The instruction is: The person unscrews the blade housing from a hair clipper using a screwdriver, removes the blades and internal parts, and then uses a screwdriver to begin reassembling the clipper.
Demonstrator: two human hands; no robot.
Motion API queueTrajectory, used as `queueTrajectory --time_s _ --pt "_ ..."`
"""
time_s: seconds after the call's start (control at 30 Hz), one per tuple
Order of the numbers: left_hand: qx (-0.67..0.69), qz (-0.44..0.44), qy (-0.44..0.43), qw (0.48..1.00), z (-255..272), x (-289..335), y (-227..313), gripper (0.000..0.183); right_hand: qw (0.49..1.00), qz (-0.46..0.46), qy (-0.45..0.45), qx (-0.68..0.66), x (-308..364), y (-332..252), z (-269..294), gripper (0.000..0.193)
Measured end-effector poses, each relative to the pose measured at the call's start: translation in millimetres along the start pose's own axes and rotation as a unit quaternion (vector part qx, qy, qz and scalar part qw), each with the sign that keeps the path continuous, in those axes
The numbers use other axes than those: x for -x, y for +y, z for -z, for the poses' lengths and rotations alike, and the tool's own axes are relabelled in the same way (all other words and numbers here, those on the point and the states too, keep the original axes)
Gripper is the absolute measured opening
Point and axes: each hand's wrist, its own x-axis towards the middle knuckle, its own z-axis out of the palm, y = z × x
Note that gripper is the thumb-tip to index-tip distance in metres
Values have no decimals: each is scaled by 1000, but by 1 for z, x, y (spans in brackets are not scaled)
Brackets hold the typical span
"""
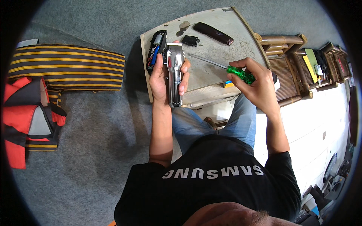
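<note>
My left hand (160, 81) is closed round a hair clipper with a shiny silver body (175, 69), its blade end pointing away from me. Just left of the silver body, against the same hand, sits an opened black housing (155, 54) that shows a motor, a blue cell and wires. How the two parts join is hidden. My right hand (260, 81) grips a screwdriver (241, 74) by its green handle; the metal shaft points left, its tip close to the clipper but apart from it. A long dark brown cover (213, 33) and a small black part (190, 40) lie on the table beyond.
Both hands are over a small worn table (211, 71) in front of my knees. Bamboo furniture (288, 75) stands to the right, with papers and small items on it. At the left, a striped cushion (68, 67) and red-and-black cloth (26, 109) lie over the grey carpet.
</note>
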Motion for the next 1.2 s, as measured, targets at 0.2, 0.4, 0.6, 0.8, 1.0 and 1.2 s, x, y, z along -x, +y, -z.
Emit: queueTrajectory --time_s 0.2,0.4,0.6,0.8,1.0,1.2 --pt "10 -4 -30 999 5 0 0 65 1000 -4 -5 4 -2 -1 1 26" --pt "-15 -12 -13 1000 -1 -1 -2 63 1000 -3 -3 3 -3 -3 0 25" --pt "-23 -17 -8 1000 -1 0 -2 62 1000 -18 -20 11 -4 -3 -2 25" --pt "-61 -22 6 998 -4 0 -4 63 999 29 -5 44 -4 0 1 21" --pt "-81 -14 23 996 -9 0 -4 61 971 154 23 180 -11 -4 12 19" --pt "-197 -35 21 980 -9 -1 -10 56 943 183 12 279 -16 -27 25 17"
